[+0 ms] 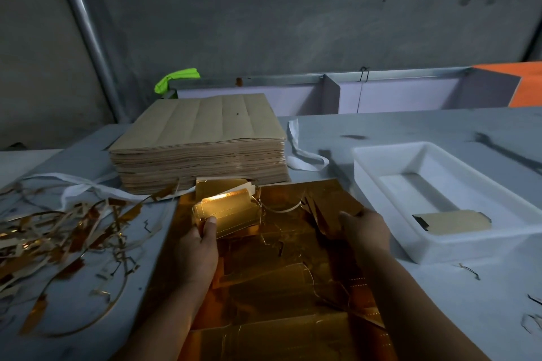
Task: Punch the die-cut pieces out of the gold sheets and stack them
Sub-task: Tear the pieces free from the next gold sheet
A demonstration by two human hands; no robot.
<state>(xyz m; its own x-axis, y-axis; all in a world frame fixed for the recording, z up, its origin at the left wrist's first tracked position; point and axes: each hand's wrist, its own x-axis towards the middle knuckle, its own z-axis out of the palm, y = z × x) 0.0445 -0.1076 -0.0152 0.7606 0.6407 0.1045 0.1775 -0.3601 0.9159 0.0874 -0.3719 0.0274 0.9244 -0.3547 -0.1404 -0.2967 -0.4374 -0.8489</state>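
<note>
The gold sheet (281, 278) lay flat before me, shiny side up, torn and creased. I pinched a punched piece (227, 214) with dotted fold lines in my left hand (196, 249). Another piece (451, 221) lay dull side up in the white tray (366, 179).

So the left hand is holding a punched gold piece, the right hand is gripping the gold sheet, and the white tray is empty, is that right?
Not quite: in the head view the white tray isn't empty, one die-cut piece lies in it. The rest stands: the left hand holds a punched gold piece and the right hand grips the gold sheet.
</note>
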